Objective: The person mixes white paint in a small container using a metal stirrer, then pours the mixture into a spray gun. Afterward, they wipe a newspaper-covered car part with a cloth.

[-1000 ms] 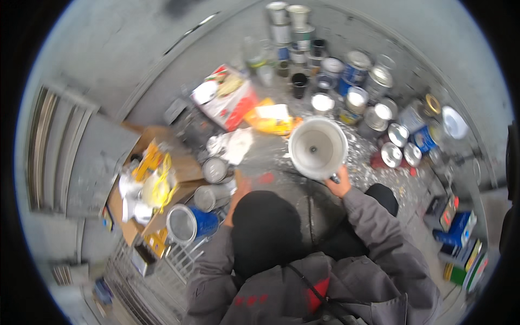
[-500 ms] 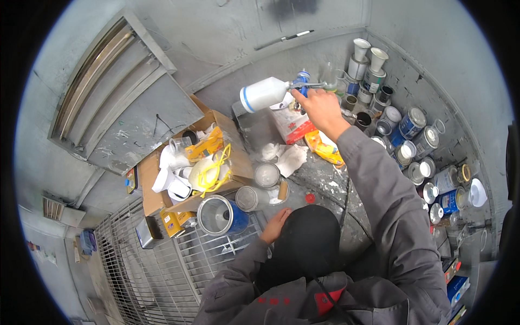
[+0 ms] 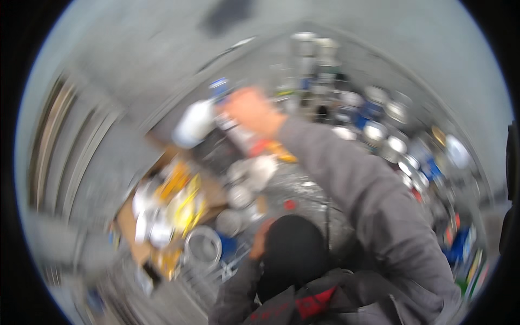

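My right hand (image 3: 251, 108), blurred, is raised at the upper middle on a spray gun (image 3: 219, 89) with a blue top and a white cup (image 3: 192, 124) tilted to the left. Behind it is a red-and-white box (image 3: 249, 143). My left hand (image 3: 260, 238) is low, beside my black-clad knee (image 3: 292, 254), near a blue can with a grey rim (image 3: 227, 246); its fingers are smeared and partly hidden. White crumpled paper (image 3: 262, 168) and small round containers (image 3: 230, 222) lie between my hands.
A cardboard box (image 3: 130, 233) holds yellow and white items at left, by a vent (image 3: 70, 141). Several paint cans (image 3: 374, 135) are stacked along the right and back walls (image 3: 449, 92). A metal grate (image 3: 184, 292) is at lower left; more tins (image 3: 460, 244) stand lower right.
A second ago my right hand held a large grey cup low at centre; then it was high on the spray gun. Since then the view has swung and blurred, shifting gun and hand leftward in frame.
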The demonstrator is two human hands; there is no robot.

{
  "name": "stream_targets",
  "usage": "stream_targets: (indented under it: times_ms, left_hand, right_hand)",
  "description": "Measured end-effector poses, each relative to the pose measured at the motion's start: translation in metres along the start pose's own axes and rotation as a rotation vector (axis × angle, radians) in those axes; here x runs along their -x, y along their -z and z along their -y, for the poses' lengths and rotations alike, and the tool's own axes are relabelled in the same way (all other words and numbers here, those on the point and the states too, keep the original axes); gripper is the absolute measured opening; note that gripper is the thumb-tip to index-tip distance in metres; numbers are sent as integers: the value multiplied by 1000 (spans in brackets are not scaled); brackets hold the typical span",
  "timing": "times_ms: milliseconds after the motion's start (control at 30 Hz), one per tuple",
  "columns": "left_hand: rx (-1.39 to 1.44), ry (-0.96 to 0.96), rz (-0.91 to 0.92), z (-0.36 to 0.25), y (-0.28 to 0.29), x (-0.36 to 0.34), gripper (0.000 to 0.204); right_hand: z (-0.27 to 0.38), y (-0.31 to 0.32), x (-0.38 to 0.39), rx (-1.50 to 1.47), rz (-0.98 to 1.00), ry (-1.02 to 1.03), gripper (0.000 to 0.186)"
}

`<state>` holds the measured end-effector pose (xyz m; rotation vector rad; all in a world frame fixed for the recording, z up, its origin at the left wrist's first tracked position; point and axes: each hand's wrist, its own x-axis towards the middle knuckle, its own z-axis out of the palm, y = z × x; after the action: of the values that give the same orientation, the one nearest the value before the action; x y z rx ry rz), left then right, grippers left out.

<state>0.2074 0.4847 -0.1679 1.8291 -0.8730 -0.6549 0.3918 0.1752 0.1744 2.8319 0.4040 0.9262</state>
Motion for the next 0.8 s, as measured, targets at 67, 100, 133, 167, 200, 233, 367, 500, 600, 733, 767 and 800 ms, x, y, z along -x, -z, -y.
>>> stream_targets:
  times_ms: [67, 100, 133, 167, 200, 233, 367, 500, 600, 733, 767, 800]
  left_hand:
    - [-27, 40, 87, -2, -2, -31, 51]
    - [-54, 37, 124, -5, -5, -51, 51]
    - [-91, 23, 167, -9, -8, -71, 51]
    - [-124, -5, 215, -13, -17, -92, 51]
    - [-161, -43, 267, -19, -24, -112, 51]
    - [-201, -94, 322, -23, -34, -132, 51]
    - [-394, -384, 514, -46, -78, -193, 52]
    - [-454, -488, 654, -69, -111, -224, 52]
    - [-146, -76, 796, -103, -126, -249, 58]
    - [15, 234, 922, -155, -146, -260, 65]
    - [50, 253, 898, -160, -150, -253, 65]
    - [54, 311, 821, -160, -155, -246, 65]
  right_hand:
    - [-12, 20, 10, -215, 91, -164, 14]
    - [-19, 36, 29, -333, -72, -215, 16]
    - [-28, 54, 46, -418, 27, -335, 20]
    - [-37, 75, 75, -606, 13, -410, 31]
    - [-47, 99, 100, -654, 78, -546, 38]
    - [-57, 125, 134, -756, 97, -618, 44]
    - [-83, 265, 293, -636, 246, -833, 58]
    - [-48, 449, 413, -499, 205, -1545, 53]
    - [3, 572, 430, -173, -35, -1850, 43]
    - [68, 669, 469, -35, -400, -1997, 10]
    - [87, 678, 492, 229, -201, -2020, 10]
    - [104, 664, 535, 299, -165, -1975, 22]
